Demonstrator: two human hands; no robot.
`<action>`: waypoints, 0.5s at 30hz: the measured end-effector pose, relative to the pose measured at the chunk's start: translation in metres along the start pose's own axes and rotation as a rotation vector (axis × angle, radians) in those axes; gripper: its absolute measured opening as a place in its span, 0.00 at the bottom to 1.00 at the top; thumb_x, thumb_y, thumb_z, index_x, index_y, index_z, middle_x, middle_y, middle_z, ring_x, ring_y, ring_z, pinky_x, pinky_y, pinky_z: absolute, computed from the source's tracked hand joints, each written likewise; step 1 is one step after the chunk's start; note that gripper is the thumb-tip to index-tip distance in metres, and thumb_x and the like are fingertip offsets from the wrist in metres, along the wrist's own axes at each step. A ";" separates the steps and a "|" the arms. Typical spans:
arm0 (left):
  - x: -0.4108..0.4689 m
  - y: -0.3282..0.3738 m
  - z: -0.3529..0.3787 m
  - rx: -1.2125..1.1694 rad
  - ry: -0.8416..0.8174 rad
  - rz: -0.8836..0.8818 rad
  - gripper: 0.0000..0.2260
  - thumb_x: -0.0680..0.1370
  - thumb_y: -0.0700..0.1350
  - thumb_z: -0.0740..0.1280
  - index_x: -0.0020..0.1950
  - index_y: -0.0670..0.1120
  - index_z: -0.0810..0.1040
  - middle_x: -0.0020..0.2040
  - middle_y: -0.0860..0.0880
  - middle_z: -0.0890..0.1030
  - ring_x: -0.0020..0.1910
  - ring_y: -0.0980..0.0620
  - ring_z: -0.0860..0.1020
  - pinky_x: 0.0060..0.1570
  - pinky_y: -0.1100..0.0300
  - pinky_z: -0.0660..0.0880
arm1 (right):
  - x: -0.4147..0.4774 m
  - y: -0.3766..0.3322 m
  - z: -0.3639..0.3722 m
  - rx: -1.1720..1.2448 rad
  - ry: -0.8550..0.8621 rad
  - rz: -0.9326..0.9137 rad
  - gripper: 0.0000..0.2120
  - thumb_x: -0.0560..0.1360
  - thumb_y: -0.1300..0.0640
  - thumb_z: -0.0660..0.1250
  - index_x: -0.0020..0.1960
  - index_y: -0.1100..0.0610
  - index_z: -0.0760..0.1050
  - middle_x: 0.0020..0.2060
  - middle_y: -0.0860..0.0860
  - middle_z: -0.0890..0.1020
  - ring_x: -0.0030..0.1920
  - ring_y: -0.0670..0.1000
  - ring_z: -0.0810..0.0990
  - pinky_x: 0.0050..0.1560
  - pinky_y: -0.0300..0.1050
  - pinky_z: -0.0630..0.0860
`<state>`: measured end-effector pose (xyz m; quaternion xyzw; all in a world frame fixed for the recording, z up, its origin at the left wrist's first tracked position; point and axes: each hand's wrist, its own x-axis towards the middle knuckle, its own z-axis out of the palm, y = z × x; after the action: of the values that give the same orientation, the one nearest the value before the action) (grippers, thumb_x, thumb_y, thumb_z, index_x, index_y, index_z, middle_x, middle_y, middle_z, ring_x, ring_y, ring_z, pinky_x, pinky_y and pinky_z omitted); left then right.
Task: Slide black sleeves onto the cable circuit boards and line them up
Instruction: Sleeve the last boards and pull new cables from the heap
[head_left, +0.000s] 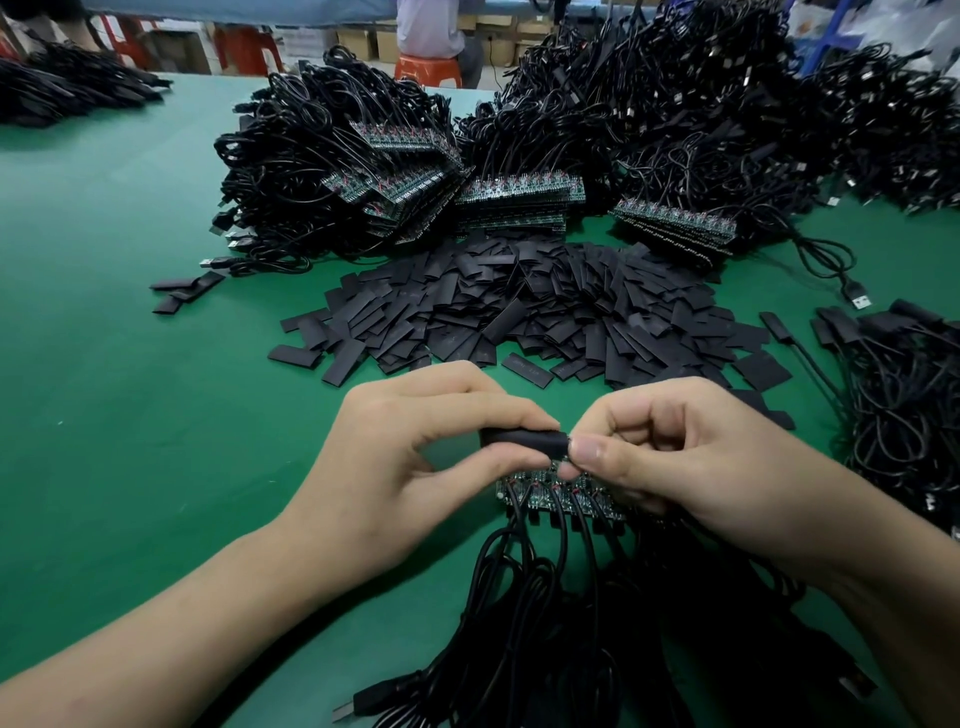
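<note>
I see a green tabletop (130, 389) running up to a far edge at upper centre, with an orange stool (428, 70) and cartons (358, 41) on the floor beyond. Cable heaps (332, 171) crowd the upper centre and right, and loose sleeves (519, 312) are piled mid-frame. Bare green lies open on the left. At lower centre the left hand (410, 467) pinches a black sleeve (519, 439), and the right hand (675, 457) pinches the circuit boards (550, 493) at its mouth
</note>
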<state>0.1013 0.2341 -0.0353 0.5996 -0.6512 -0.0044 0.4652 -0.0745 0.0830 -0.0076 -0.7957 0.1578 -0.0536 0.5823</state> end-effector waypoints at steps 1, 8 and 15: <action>0.000 0.000 0.000 -0.004 -0.002 0.000 0.08 0.75 0.44 0.75 0.53 0.44 0.87 0.46 0.52 0.84 0.46 0.55 0.83 0.49 0.62 0.77 | 0.000 0.000 0.000 0.009 -0.004 0.008 0.10 0.75 0.48 0.69 0.43 0.52 0.86 0.28 0.49 0.72 0.30 0.47 0.66 0.30 0.35 0.63; 0.001 -0.001 0.001 0.026 -0.011 0.015 0.09 0.75 0.46 0.74 0.53 0.46 0.86 0.45 0.53 0.84 0.44 0.58 0.82 0.49 0.67 0.75 | 0.002 0.004 0.002 0.047 -0.015 0.018 0.10 0.80 0.53 0.69 0.43 0.52 0.85 0.27 0.47 0.74 0.28 0.43 0.70 0.31 0.33 0.68; 0.003 -0.002 -0.003 0.032 0.085 -0.027 0.07 0.75 0.47 0.74 0.52 0.48 0.86 0.46 0.55 0.85 0.45 0.58 0.82 0.49 0.65 0.76 | 0.000 0.003 -0.001 0.057 0.043 -0.008 0.10 0.77 0.45 0.71 0.43 0.49 0.86 0.31 0.48 0.80 0.31 0.45 0.76 0.36 0.33 0.73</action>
<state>0.1050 0.2326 -0.0334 0.6153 -0.6228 0.0251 0.4826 -0.0749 0.0810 -0.0103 -0.7782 0.1656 -0.0776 0.6009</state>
